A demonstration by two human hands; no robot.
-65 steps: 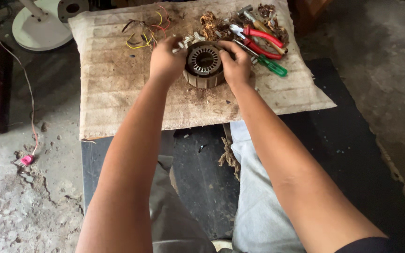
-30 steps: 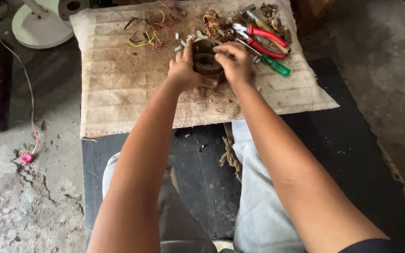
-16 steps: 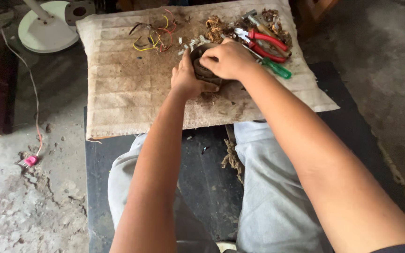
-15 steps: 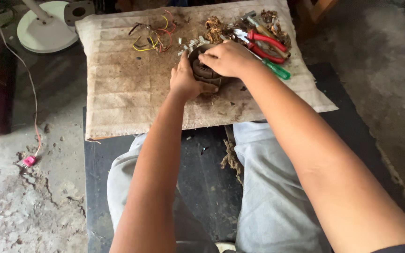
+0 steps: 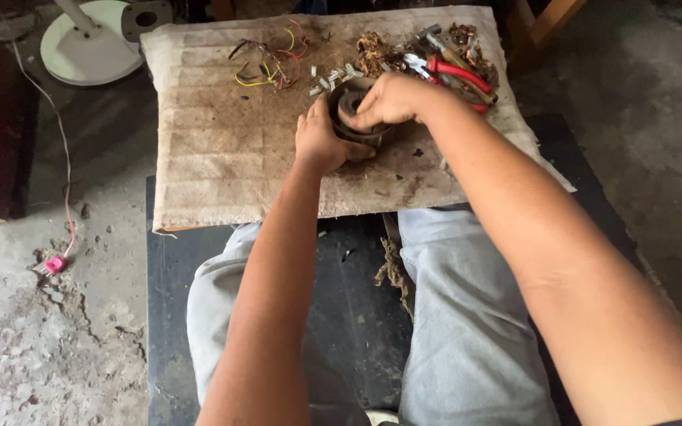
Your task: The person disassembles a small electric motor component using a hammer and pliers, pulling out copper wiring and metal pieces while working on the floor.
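Note:
A round dark metal motor stator (image 5: 347, 101) stands tilted on a worn brown mat (image 5: 215, 150). My left hand (image 5: 321, 140) grips its near left side from below. Across its top and right side lies my right hand (image 5: 388, 99), fingers curled over the rim. Most of the stator is hidden under the two hands.
Red-handled pliers (image 5: 455, 72) and other tools lie at the mat's far right, beside a clump of old copper winding (image 5: 371, 54). Loose coloured wires (image 5: 270, 67) lie at the far middle. A white fan base (image 5: 88, 49) stands on the floor at far left, with a cord (image 5: 65, 181) trailing down.
Both hands have closed over the stator and tipped it up from lying flat. My right hand moved from its right side onto its top. The view shifted slightly.

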